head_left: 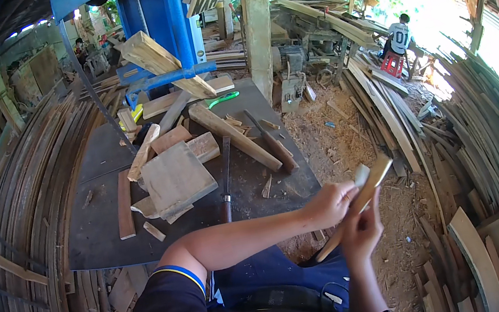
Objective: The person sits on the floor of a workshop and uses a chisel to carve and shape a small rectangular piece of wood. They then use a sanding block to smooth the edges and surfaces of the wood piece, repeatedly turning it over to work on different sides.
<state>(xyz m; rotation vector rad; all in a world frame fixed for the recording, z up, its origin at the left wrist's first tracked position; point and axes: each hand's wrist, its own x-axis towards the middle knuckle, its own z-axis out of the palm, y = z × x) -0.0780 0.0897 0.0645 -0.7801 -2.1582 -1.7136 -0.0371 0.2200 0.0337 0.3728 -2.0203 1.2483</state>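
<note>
along the left side, a tall heap of long, narrow brown wooden planks (33, 205); along the right, more long, weathered grey-brown boards (481, 123). at the far side, an upright blue metal machine (180, 32), and on its near side a flat, dark worktop (101, 209). at the far right, seated on a red plastic stool (393, 64), a person in a white shirt (400, 36). just right of the worktop's near edge, held up in the air and slanting far and right, a long, narrow light-brown wooden bar (373, 183), grasped in the grip of the right hand (362, 232). on the worktop, resting over other offcuts, a thick, squarish pale wooden block (177, 177); just right of it, a long dark blade with a brown handle (227, 210); farther off, a slim bright-green object (223, 99). smallest, pinched in the grip of the left hand (331, 203) at the bar's far end, a whitish piece (362, 174), too blurred to identify.
</note>
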